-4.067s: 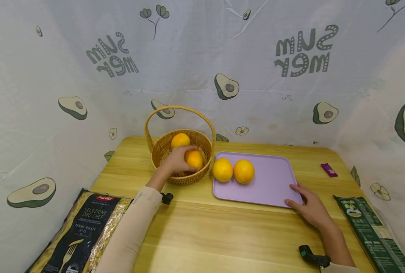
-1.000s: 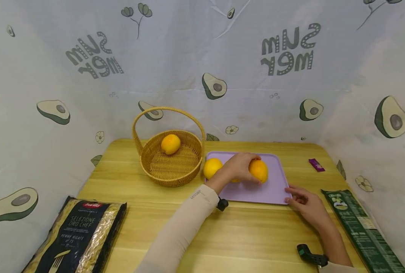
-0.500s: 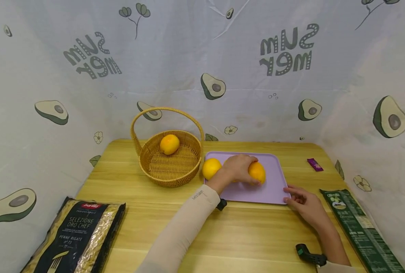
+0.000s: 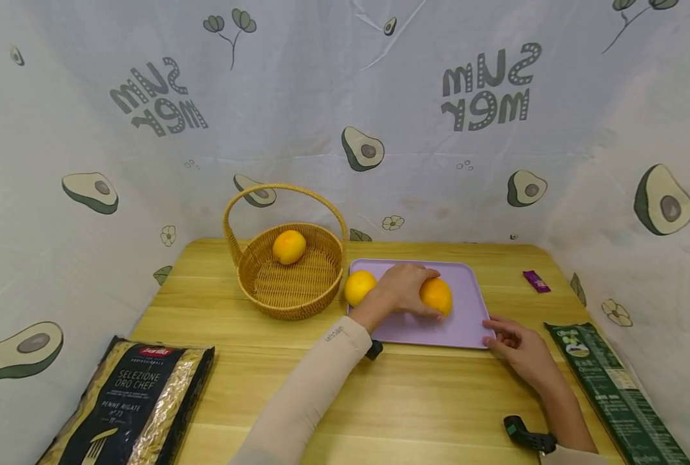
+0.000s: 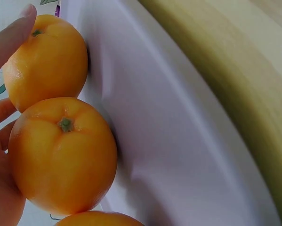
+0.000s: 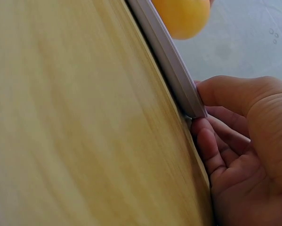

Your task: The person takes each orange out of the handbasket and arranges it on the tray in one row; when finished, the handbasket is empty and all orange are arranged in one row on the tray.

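Observation:
In the head view my left hand (image 4: 403,289) grips an orange (image 4: 436,298) at the middle of a lilac tray (image 4: 466,329). The left wrist view shows my thumb on that far orange (image 5: 49,66), a second orange (image 5: 63,157) touching it beside my palm, and part of a third orange (image 5: 100,219). From the head, that leftmost orange (image 4: 359,288) shows, while the middle one is hidden behind my hand. My right hand (image 4: 521,352) pinches the tray's near right corner, thumb above and fingers at the rim (image 6: 176,70).
Left of the tray stands a wicker basket (image 4: 289,303) with a tall handle and one orange (image 4: 289,247) inside. A penne bag (image 4: 126,400) lies front left. A green packet (image 4: 612,387) lies at right, and a small purple wrapper (image 4: 536,281) behind it.
My left hand has carried an orange from the basket onto the tray, right of the other two. Over the last second it has barely moved. My right hand has stayed at the tray corner.

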Demonstrator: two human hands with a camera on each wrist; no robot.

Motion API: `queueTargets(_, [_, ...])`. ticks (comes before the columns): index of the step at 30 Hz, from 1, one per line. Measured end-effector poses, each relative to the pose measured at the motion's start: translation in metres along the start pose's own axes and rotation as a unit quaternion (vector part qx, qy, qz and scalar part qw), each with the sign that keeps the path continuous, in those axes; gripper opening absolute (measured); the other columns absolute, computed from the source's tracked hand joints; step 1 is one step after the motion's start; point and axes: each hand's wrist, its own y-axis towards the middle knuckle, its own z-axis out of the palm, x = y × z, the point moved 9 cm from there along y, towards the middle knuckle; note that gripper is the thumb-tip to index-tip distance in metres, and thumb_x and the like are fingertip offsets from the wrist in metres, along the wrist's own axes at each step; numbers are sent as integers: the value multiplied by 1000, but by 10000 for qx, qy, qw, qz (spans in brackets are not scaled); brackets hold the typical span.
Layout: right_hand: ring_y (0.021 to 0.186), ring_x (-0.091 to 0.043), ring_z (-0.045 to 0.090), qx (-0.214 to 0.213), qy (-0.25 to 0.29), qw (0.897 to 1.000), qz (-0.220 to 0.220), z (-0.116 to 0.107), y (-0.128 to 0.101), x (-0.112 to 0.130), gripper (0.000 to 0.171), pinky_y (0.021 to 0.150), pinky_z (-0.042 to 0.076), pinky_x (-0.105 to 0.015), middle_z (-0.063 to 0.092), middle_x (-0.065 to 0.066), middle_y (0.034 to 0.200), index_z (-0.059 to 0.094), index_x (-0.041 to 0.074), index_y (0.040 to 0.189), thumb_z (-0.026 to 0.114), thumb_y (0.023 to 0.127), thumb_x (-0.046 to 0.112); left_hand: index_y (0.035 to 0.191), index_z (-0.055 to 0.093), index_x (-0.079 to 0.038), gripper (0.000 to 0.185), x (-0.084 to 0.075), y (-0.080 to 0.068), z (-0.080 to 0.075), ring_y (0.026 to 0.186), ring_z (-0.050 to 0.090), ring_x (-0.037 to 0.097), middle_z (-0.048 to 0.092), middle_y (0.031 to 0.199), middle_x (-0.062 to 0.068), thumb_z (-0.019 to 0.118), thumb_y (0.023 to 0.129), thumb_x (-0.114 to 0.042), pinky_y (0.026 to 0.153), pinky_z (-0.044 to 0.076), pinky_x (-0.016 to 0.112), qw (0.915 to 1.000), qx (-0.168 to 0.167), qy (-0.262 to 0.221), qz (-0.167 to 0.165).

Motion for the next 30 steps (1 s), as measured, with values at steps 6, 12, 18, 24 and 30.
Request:
queueTargets(6, [79,-7,49,-7,27,10000,-63,3,3,2,46,65,42,-18,53,-28,148,66,0,135,70,100,29,148,56,-25,96,5,-5,-3,125,62,12,65,140,-8,78,71,-77,106,49,28,9999,-37,-117,-51])
queueTargets(12, [80,-8,49,30,-40,9999,-138,5,7,5,47,66,42,-18,52,-29,149,66,0,135,70,100,30,151,53,-26,106,23,-19,-18,136,55,13,57,151,-9,78,65,-82,113,46,32,9950,-190,-874,-441])
queueTargets(18, [83,-7,49,82,-131,9999,-70,5,6,2,49,68,42,-16,51,-28,151,65,1,137,69,100,33,150,55,-25,100,40,-48,-39,136,56,13,58,150,-10,78,69,-78,113,46,35,9892,-501,-1272,-534])
queueTargets(24, [82,-5,48,5,-167,9999,20,3,1,-3,48,67,41,-17,56,-26,145,65,1,136,68,101,33,145,60,-22,87,56,-81,-59,123,63,16,65,142,-3,81,75,-70,103,53,35,9831,-884,-1531,-468])
queueTargets(30, [80,-7,48,-7,-249,9997,65,2,1,-4,50,66,40,-19,65,-17,121,65,2,137,68,100,36,131,70,-16,71,80,-120,-87,109,69,18,73,127,-1,88,74,-55,95,56,36,9674,-1583,-1948,-327])
